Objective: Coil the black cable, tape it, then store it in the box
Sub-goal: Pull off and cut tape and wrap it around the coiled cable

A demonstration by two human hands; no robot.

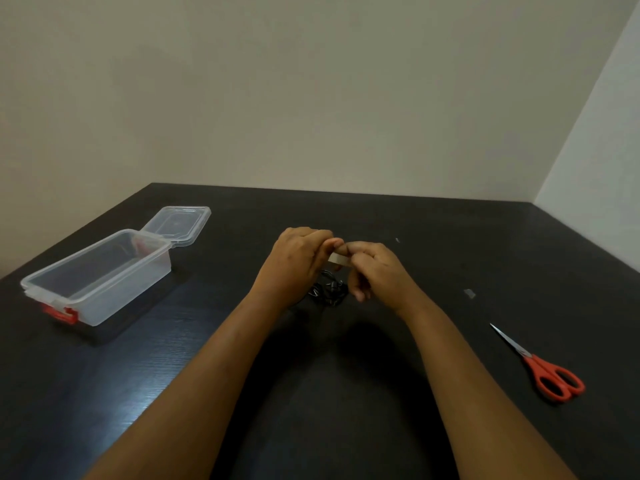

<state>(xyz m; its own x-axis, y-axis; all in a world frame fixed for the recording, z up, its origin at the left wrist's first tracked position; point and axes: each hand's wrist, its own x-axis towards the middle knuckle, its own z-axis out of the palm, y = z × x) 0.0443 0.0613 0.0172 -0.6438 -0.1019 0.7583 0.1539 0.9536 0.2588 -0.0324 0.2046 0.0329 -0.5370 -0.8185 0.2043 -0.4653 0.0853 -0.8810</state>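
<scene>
The black cable (328, 291) lies bunched in a small coil on the dark table (381, 375), just below and between my hands. My left hand (298, 256) and my right hand (372, 268) meet above it, and both pinch a short beige strip of tape (338, 259) between thumbs and fingers. The clear plastic box (97, 275) stands open at the left, its lid (178, 223) folded back and a red latch (60, 314) at its near end.
Red-handled scissors (543, 368) lie at the right, blades pointing toward the far left. A small scrap of tape (469, 293) sits on the table right of my hands. Walls bound the table at the back and right.
</scene>
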